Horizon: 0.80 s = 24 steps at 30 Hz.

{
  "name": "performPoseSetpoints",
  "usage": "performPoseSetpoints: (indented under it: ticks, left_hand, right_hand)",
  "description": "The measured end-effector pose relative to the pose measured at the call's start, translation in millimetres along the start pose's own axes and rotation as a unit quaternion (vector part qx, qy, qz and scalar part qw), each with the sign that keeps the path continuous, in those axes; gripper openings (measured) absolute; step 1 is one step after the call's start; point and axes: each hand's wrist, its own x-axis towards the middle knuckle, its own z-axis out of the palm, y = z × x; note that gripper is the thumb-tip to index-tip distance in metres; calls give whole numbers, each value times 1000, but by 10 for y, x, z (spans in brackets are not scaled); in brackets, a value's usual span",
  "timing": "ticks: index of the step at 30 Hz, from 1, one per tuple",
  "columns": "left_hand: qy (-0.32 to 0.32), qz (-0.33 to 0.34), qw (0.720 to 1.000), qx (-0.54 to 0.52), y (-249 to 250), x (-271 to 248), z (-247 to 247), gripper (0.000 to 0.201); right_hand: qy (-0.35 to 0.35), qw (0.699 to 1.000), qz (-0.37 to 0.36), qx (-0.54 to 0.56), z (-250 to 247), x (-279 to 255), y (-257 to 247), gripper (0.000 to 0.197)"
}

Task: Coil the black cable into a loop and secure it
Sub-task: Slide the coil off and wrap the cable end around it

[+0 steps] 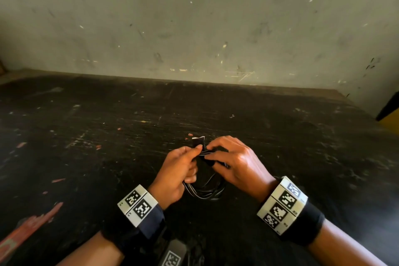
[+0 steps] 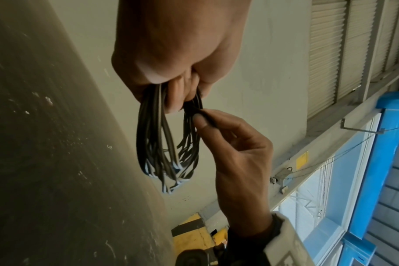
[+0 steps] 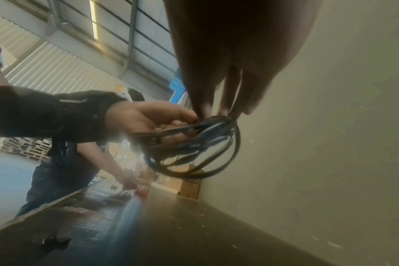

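The black cable [image 1: 205, 192] is wound into a bundle of several loops and held a little above the dark table [image 1: 108, 136]. My left hand [image 1: 194, 153] grips the top of the bundle, its fingers curled round the strands. My right hand [image 1: 213, 153] meets it from the right and pinches a black strap [image 1: 198, 141] at the bundle's top; the strap's white-edged end sticks up beyond the fingers. In the left wrist view the cable [image 2: 153, 144] hangs from my left hand [image 2: 182, 97], and my right hand [image 2: 202, 117] pinches the strap beside the strands. The right wrist view shows the cable [image 3: 194, 147] between both hands.
A scuffed grey wall [image 1: 194, 28] rises right behind the table. A yellow and black object [image 1: 388, 112] sits at the far right edge. Red-orange marks [image 1: 28, 231] run along the near left. A black tagged device [image 1: 172, 257] lies at the near edge. Another person [image 3: 64, 162] stands beyond the table's left side.
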Motion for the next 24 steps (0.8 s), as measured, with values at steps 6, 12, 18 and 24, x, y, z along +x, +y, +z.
performPoseSetpoints:
  ticks: [6,12,18,24]
  left_hand:
    - [-27,29,998,52,-23,-47,71,21]
    - [-79,63,991,84,49,-97,63,24]
    - [-79,123,978,148,64,-123,85,27]
    - [-58,158,970,177,29,-80,98,31]
  right_hand:
    - [5,995,20,99,-80,90,37,18]
    - [14,929,176,325,-131,143,11,15]
    - [49,872,266,408,-162,204,-19,8]
    - [72,866,297,397,-162,231,-17,21]
